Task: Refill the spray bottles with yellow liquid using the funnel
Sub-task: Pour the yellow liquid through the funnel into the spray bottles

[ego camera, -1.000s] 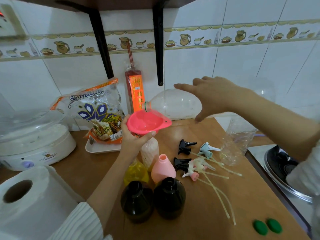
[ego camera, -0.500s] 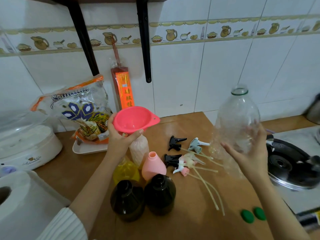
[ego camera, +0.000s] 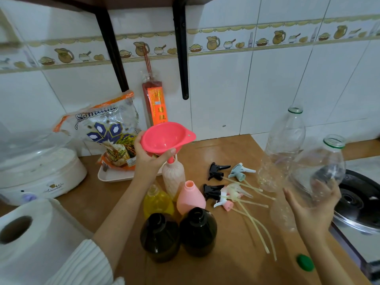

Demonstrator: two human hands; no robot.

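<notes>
Head view only, so we count from it: five spray bottles stand clustered on the wooden counter [ego camera: 236,153], all without their tops — two dark ones [ego camera: 160,236] at the front touching each other, a clear one holding yellow liquid [ego camera: 157,202] and a pink one [ego camera: 190,197] behind them, and a pale textured one [ego camera: 173,177] at the back. Our left hand [ego camera: 147,161] has its grip clamped on the pink funnel [ego camera: 165,137], fingers and thumb curled under the bowl, with the spout pointing down at the mouth of the pale bottle; we cannot tell whether it touches. To the right of the bottles lies a loose pile of trigger spray heads [ego camera: 226,186] with long pale tubes: two black, one blue-grey, and some whitish and pink ones tangled too closely for us to count. We see two large clear plastic bottles with green neck rings, both uncapped: one [ego camera: 284,145] upright near the wall, the other [ego camera: 320,171] tilted and held from below by our right hand [ego camera: 310,208], fingers curved round its side. One green cap [ego camera: 305,262] lies near the counter's front right edge. At left sit one paper roll [ego camera: 26,239], one white appliance [ego camera: 37,171], and one printed bag [ego camera: 104,130] on a tray [ego camera: 115,175].
</notes>
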